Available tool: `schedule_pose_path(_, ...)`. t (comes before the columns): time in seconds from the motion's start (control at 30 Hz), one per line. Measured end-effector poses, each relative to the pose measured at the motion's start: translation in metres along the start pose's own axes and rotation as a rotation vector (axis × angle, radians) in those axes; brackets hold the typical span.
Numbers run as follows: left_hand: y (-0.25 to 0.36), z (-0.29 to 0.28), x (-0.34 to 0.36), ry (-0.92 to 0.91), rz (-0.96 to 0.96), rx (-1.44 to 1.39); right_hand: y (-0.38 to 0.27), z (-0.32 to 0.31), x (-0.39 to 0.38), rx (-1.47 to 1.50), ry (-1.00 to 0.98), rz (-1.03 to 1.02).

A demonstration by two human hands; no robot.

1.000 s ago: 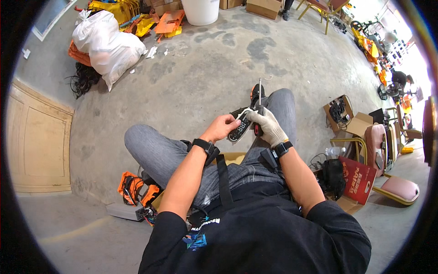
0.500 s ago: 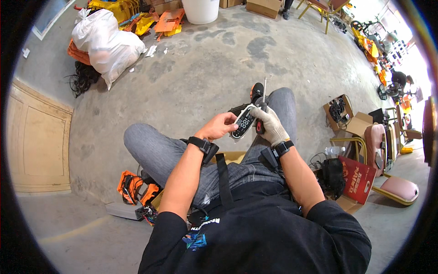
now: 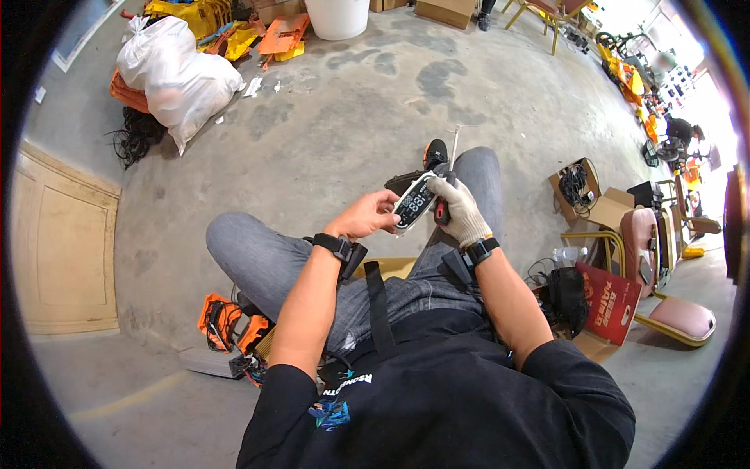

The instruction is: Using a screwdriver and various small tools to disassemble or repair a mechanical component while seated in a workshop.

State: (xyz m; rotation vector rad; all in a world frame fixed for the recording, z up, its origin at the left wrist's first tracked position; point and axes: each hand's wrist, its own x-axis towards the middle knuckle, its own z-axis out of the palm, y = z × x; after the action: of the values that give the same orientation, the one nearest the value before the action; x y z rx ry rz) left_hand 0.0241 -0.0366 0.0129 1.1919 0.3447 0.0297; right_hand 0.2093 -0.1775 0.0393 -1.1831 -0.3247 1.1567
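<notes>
The display (image 3: 414, 205), black-faced with a pale rim, is held between both hands above the floor (image 3: 312, 148), between the knees and nearer the right one. The bare left hand (image 3: 366, 216) grips its left edge, with the thumb at the lower left of the face. The gloved right hand (image 3: 462, 216) is closed round a screwdriver (image 3: 454, 156) and meets the display's right edge; how firmly it grips that edge I cannot tell. The shaft points away from the body, past a shoe (image 3: 435, 153), and its tip stands over floor.

Beyond the knees, a wide stretch of floor runs to the far edge, where a bucket (image 3: 338, 17) and a carton (image 3: 445, 11) stand. A white bag (image 3: 180, 82) lies toward the far left corner; the door (image 3: 66, 242) is at the left edge, with a broad strip of floor between it and the left knee. The right side is tighter: a box of cables (image 3: 576, 187), a bottle (image 3: 569, 255), a red carrier (image 3: 605, 303) and a chair (image 3: 681, 320) stand near the right leg and forearm. Orange parts (image 3: 222, 319) lie close to the left thigh.
</notes>
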Motion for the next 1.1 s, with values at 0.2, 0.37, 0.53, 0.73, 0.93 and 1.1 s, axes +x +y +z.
schedule_pose_path(0.2, 0.006, 0.006, -0.002, 0.042, -0.071, 0.124, 0.001, -0.003, 0.002, 0.020, -0.008, 0.001)
schedule_pose_path(0.37, 0.005, 0.009, -0.001, 0.063, -0.078, 0.216, -0.001, 0.001, 0.000, 0.042, -0.071, -0.001)
schedule_pose_path(0.53, 0.002, 0.009, 0.000, 0.058, -0.072, 0.182, 0.000, 0.002, 0.001, 0.055, -0.077, -0.008)
schedule_pose_path(0.73, -0.003, 0.009, 0.002, 0.069, -0.044, 0.265, 0.005, 0.003, 0.006, 0.009, -0.090, 0.026)
schedule_pose_path(0.93, -0.010, 0.010, 0.009, 0.191, 0.013, 0.475, 0.004, 0.001, 0.005, -0.108, -0.145, -0.003)
schedule_pose_path(1.1, -0.006, 0.016, 0.014, 0.255, 0.056, 0.676, 0.011, -0.009, 0.004, -0.230, -0.210, 0.001)
